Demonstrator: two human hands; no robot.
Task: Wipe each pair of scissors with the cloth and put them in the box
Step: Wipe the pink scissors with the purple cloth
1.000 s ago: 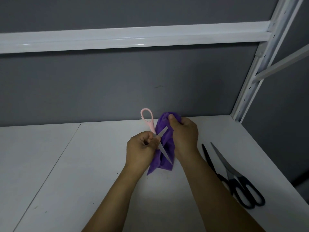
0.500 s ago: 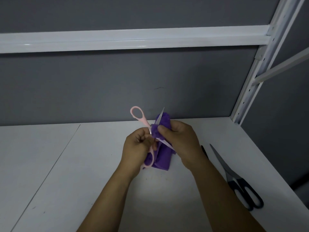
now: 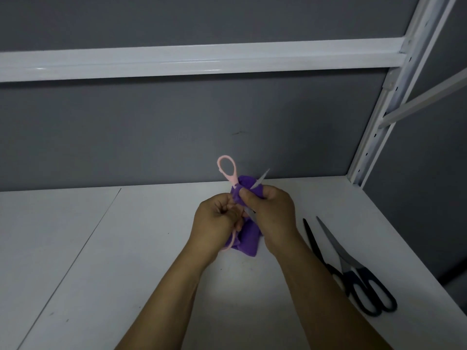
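Head view: the pink scissors [image 3: 226,168] were held up above the counter [image 3: 126,248], at the middle of the frame, spread open into an X. One arm ran from a pink finger loop at the top left, down and to the right, to a blade that showed in the gap between the two hands. The other arm ran from a pink loop low by the left wrist, up and to the right, to a grey blade tip that pointed towards the grey back wall [image 3: 177,135].

The left hand [image 3: 214,221] was clenched round the scissors near where the arms crossed, knuckles to the camera. The right hand [image 3: 273,215] pinched the purple cloth [image 3: 249,242] against the upward blade, thumb on the near side. The cloth was bunched round that blade, and its loose end hung down between the wrists to just above the counter. The hands and the cloth hid the pivot.

To the right, well apart from the hands, a pair of black scissors [image 3: 361,274] lay flat on the counter, part open, blades away from the person and handles nearest. The right forearm covered part of one black arm.

Behind, a white crossbeam [image 3: 202,60] ran across the wall to a white slotted upright [image 3: 379,122] at the counter's far right corner.
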